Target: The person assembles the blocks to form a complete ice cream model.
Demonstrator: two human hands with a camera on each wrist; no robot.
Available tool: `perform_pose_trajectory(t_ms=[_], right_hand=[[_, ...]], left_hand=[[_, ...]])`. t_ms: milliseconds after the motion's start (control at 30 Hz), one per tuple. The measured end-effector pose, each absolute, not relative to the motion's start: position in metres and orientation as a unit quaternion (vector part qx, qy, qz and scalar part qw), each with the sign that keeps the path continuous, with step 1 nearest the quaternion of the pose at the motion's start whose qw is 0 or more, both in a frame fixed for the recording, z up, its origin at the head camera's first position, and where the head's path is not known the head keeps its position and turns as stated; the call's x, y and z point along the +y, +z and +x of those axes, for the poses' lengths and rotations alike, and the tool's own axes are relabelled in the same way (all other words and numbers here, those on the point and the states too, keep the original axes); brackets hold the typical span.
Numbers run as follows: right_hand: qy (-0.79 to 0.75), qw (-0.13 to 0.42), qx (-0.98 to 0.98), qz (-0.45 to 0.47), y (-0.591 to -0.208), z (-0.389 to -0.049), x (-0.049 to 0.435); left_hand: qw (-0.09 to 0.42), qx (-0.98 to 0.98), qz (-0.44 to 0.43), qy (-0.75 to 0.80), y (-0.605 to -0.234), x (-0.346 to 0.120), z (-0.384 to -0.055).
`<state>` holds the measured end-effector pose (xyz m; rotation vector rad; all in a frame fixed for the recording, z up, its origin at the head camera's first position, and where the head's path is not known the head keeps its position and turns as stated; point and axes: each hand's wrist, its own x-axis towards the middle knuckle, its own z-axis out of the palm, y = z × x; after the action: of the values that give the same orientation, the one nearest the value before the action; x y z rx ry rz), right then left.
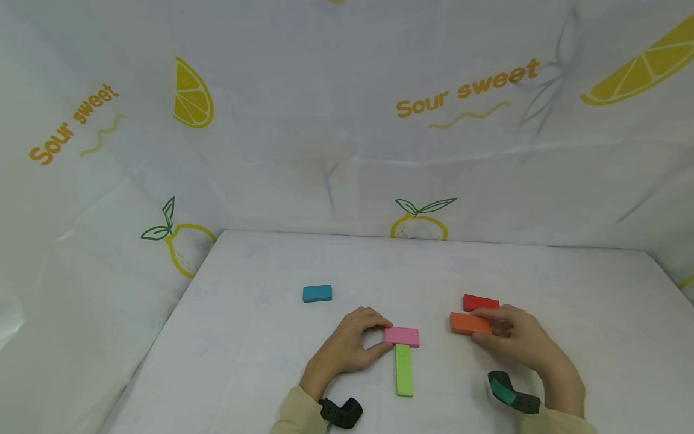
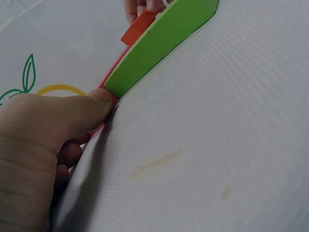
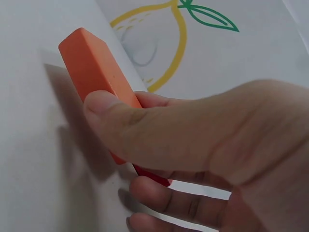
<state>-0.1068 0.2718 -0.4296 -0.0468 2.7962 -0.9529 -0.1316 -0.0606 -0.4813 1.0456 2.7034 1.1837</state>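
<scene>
My left hand pinches the left end of a pink block, its thumb at the near edge and a finger at the far edge. Against the pink block's near side lies a long light-green block, so the two form a T shape. On the right, my right hand holds an orange block between thumb and fingers. The right wrist view shows the orange block raised off the table, with a shadow beside it. Just behind it lies a red block, partly covered by the fingers.
A blue block lies farther back on the left of the white-covered table. Behind the table hangs a white sheet printed with lemons and lettering. Each wrist wears a dark band.
</scene>
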Motion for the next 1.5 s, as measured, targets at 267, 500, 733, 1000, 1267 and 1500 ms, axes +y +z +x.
perform_pose_trajectory(t_ms=[267,500,733,1000,1267,1500], right_hand=[[-0.331,0.078,0.94,-0.035,-0.43,-0.107,0.264],[-0.332,0.067,0.939,-0.054,-0.432,-0.11,0.258],[-0.333,0.062,0.939,-0.059,-0.432,-0.11,0.253],[-0.335,0.056,0.938,-0.064,-0.433,-0.112,0.248],[-0.338,0.062,0.937,-0.071,-0.434,-0.115,0.244],[-0.342,0.07,0.934,-0.078,-0.432,-0.116,0.24]], left_hand=[[0.004,0.865,0.332,0.376,-0.481,-0.061,-0.132],[0.004,0.864,0.333,0.379,-0.482,-0.061,-0.132],[0.002,0.866,0.332,0.374,-0.482,-0.06,-0.131],[0.004,0.864,0.333,0.378,-0.482,-0.06,-0.132],[0.009,0.866,0.329,0.377,-0.48,-0.06,-0.131],[0.015,0.864,0.327,0.382,-0.479,-0.06,-0.131]])
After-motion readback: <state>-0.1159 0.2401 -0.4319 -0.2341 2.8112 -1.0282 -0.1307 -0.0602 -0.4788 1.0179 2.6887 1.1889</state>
